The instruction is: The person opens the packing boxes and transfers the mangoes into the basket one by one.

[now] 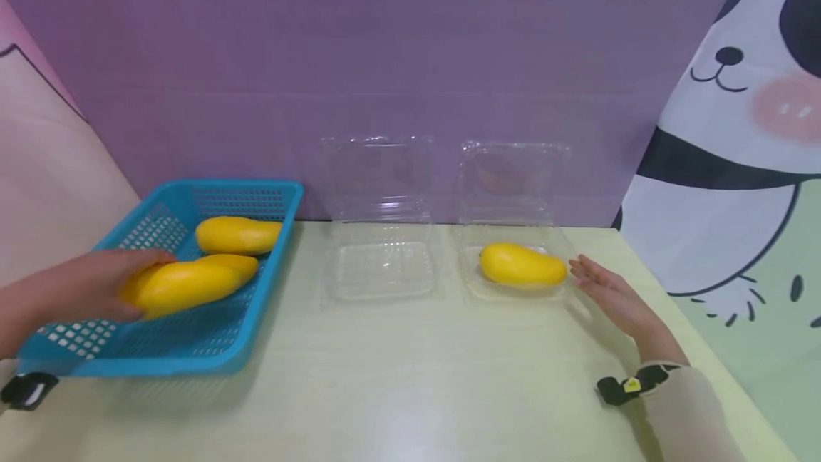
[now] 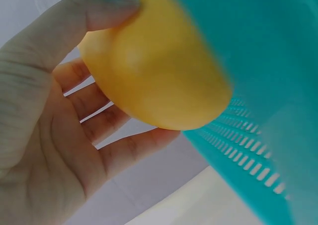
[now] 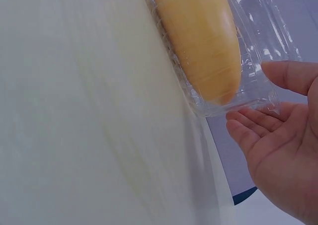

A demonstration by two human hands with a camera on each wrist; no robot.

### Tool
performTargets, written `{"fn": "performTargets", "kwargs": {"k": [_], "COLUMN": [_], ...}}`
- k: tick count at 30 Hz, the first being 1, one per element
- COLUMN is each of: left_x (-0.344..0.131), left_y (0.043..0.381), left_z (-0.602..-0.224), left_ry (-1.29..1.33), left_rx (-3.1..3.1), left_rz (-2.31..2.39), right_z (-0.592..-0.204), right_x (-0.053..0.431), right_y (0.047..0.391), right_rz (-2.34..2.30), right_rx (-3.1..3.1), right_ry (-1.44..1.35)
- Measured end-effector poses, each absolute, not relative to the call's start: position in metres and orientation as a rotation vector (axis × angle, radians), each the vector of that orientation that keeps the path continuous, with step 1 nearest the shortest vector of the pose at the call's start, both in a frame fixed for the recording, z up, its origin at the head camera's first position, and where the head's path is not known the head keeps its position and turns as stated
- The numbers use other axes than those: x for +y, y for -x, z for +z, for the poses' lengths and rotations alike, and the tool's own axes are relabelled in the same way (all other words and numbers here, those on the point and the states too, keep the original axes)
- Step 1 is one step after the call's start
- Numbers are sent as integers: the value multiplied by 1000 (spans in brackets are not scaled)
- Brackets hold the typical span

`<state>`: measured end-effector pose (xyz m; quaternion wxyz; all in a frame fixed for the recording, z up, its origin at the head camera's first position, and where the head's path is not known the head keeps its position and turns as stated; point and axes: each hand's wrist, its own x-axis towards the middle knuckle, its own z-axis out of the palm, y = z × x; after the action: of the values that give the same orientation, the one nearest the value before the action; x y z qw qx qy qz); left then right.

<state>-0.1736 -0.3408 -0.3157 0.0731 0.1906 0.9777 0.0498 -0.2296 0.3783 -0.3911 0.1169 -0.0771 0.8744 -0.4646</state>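
Observation:
My left hand [image 1: 118,280] grips a yellow mango [image 1: 186,287] over the blue basket [image 1: 246,337], thumb on one side and fingers round the other. In the left wrist view the held mango [image 2: 154,71] overlaps the basket wall [image 2: 253,41]. Two more mangoes lie in the basket: one [image 1: 234,235] at the back, another [image 1: 246,264] partly hidden behind the held one. On the right, a mango [image 1: 521,265] lies in an open clear plastic clamshell box [image 1: 471,292]. My right hand [image 1: 612,298] is beside that box, fingers extended, fingertips right at its edge in the right wrist view.
A second clear clamshell box [image 1: 385,291] stands open between the basket and the filled box, its lid [image 1: 378,180] raised against the purple backdrop [image 1: 385,41]. A panda-print cloth [image 1: 725,148] borders the pale table [image 1: 398,383] on the right.

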Motion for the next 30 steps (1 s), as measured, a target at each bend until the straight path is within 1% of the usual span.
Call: {"fn": "performTargets", "kwargs": {"k": [6,14,21,30], "left_x": [-343,-339,-335,-333], "left_y": [175,177,175,180], "left_z": [-329,-342,-345,-358], "left_ry": [-600,-569,-668,-679], "left_rx": [2914,2882,2902,2923], "left_rz": [158,153,182,174], "right_z": [-393,-393,-391,-391], "right_x": [380,378,377,381], "right_y": [230,229,230,230], "right_rz": [-1349,-1346,-1351,-1368], "right_rx": [2559,2562,2556,2545], "right_ry": [216,233,228,281]}}
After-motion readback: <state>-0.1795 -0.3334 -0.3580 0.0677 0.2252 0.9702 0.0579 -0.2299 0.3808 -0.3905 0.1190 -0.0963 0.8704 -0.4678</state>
